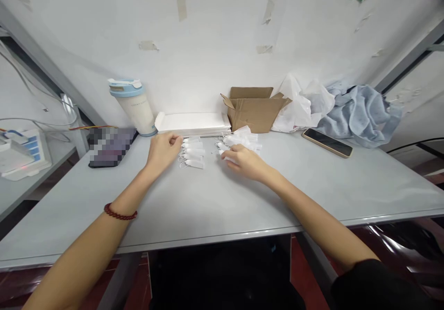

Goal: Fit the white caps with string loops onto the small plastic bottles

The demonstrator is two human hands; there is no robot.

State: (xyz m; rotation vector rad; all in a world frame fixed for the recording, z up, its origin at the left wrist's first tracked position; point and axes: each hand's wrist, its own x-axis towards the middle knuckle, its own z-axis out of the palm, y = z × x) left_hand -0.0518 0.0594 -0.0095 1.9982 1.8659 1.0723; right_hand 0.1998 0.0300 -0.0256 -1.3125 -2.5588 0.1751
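Note:
My left hand [164, 150] is at the left end of a short row of small white tags [194, 153] with thin string loops. Its fingers are curled together, and whatever they pinch, if anything, is hidden. The tags lie side by side on the grey table, loops pointing left. To the right, my right hand [244, 161] rests at the near edge of a loose pile of similar white tags [243, 138]. Its fingers are bent and a little apart, with the fingertips by the loop ends; no tag shows clearly held.
Behind the tags lies a stack of flat white boxes [194, 123], with an opened cardboard box [255, 111] beside it. A tumbler [135, 109] and a dark pixelated item [113, 147] stand left. Right are a plastic bag [294, 104], a phone [328, 142] and blue cloth [360, 113].

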